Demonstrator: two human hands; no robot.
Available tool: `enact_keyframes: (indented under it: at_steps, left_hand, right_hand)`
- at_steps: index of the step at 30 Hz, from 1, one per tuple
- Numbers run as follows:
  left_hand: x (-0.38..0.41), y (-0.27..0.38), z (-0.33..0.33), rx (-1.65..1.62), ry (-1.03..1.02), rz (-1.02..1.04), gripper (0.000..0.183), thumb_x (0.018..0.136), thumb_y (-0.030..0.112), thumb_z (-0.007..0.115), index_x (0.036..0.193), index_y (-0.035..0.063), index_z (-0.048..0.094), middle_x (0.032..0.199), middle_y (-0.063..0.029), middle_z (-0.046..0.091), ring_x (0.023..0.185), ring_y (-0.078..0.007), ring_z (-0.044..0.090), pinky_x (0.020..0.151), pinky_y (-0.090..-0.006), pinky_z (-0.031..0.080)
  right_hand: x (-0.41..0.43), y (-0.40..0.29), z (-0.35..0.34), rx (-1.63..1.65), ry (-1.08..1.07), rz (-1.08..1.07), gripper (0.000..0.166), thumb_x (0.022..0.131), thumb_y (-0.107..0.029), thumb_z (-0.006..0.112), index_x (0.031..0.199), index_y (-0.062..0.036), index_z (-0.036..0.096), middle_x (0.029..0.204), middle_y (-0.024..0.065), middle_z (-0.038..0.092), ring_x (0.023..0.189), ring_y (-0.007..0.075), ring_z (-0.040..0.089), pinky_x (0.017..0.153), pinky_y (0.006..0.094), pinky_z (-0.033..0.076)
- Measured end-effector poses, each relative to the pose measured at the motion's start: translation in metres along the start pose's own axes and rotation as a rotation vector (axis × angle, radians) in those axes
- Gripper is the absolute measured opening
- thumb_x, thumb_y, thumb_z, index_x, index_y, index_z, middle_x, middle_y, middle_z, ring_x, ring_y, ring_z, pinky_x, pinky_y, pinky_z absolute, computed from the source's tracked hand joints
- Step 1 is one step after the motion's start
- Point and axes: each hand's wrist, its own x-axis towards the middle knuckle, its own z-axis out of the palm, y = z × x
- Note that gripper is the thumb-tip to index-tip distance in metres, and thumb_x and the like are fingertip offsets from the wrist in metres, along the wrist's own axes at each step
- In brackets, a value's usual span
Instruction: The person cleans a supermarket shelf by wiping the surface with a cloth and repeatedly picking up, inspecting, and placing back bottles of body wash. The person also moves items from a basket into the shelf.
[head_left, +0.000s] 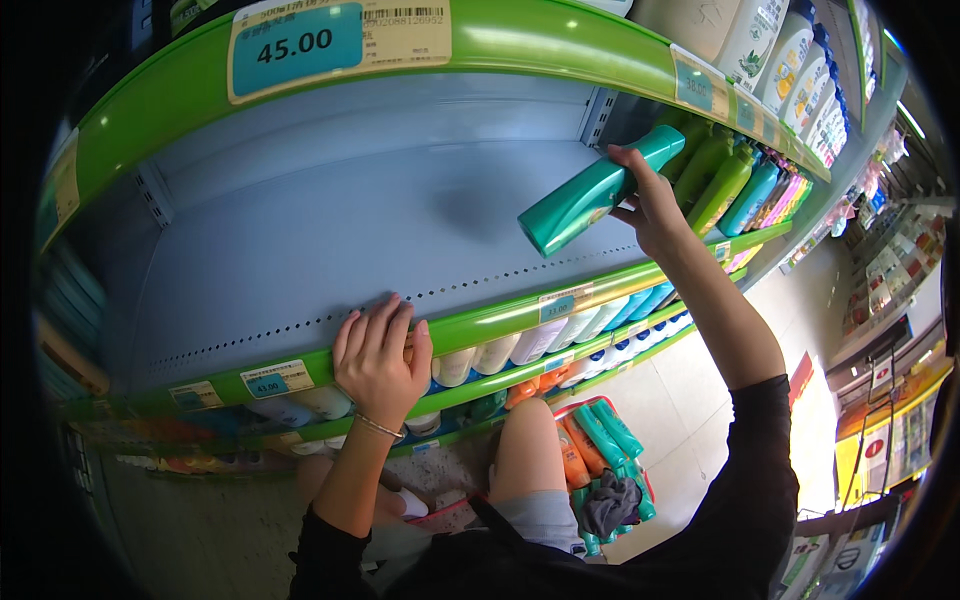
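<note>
My right hand (651, 196) grips a teal green plastic bottle (577, 206) near its capped end. The bottle is tilted above the right part of a bluish-grey metal shelf (300, 247), its cap pointing up and right. On the shelf's green front edge rests my left hand (382, 352), fingers laid over the rim and nothing seen in it. Light green bottles (721, 184) stand in a row on the same shelf, just right of my right hand.
A red-rimmed basket (651, 487) on the floor holds teal bottles, orange bottles (576, 454) and a crumpled dark cloth (611, 504). White bottles (784, 56) line the shelf above. More bottles (495, 352) fill the shelf below. Price tags (277, 380) sit along the edges.
</note>
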Motion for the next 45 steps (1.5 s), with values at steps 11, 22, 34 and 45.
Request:
enact_keyframes:
  at_steps: [11,22,34,45]
  left_hand:
    - [-0.1,0.043,-0.098,-1.521,-0.663,-0.667,0.061,0.093,0.045,0.039,0.133,-0.0011,0.034,0.126,-0.0121,0.045,0.118,-0.0245,0.045,0.097,-0.0381,0.037]
    - [-0.246,0.011,-0.069,-1.728,-0.619,-1.732,0.065,0.095,0.057,0.02,0.126,0.0057,0.045,0.108,-0.0101,0.061,0.091,-0.0204,0.065,0.076,-0.0321,0.056]
    - [-0.286,0.01,-0.033,-1.517,-0.439,-1.997,0.058,0.095,0.053,0.029,0.122,0.0048,0.047,0.109,-0.0124,0.06,0.091,-0.0238,0.064,0.07,-0.0395,0.057]
    - [-0.31,0.011,-0.019,-0.939,-0.58,-1.491,0.051,0.098,0.044,0.03,0.107,0.003,0.059,0.097,-0.0135,0.064,0.09,-0.0254,0.063,0.074,-0.0318,0.048]
  right_hand:
    - [-0.195,0.046,0.083,-0.153,-0.715,0.155,0.068,0.063,-0.026,0.078,0.113,0.0061,0.043,0.086,0.0092,0.06,0.084,0.0147,0.059,0.076,0.0282,0.048]
    - [-0.248,0.245,0.116,-0.012,-0.627,0.405,0.063,0.081,-0.044,0.066,0.12,0.0013,0.047,0.1,0.0113,0.059,0.092,0.0159,0.058,0.079,0.0293,0.047]
    - [-0.289,0.36,0.127,0.687,-0.439,1.197,0.053,0.094,-0.046,0.037,0.125,-0.0044,0.049,0.118,0.0126,0.057,0.106,0.0253,0.056,0.094,0.04,0.045]
    - [-0.29,0.39,0.117,0.982,-0.55,1.149,0.062,0.093,-0.052,0.028,0.131,-0.005,0.044,0.127,0.0128,0.052,0.113,0.0273,0.052,0.098,0.0403,0.041]
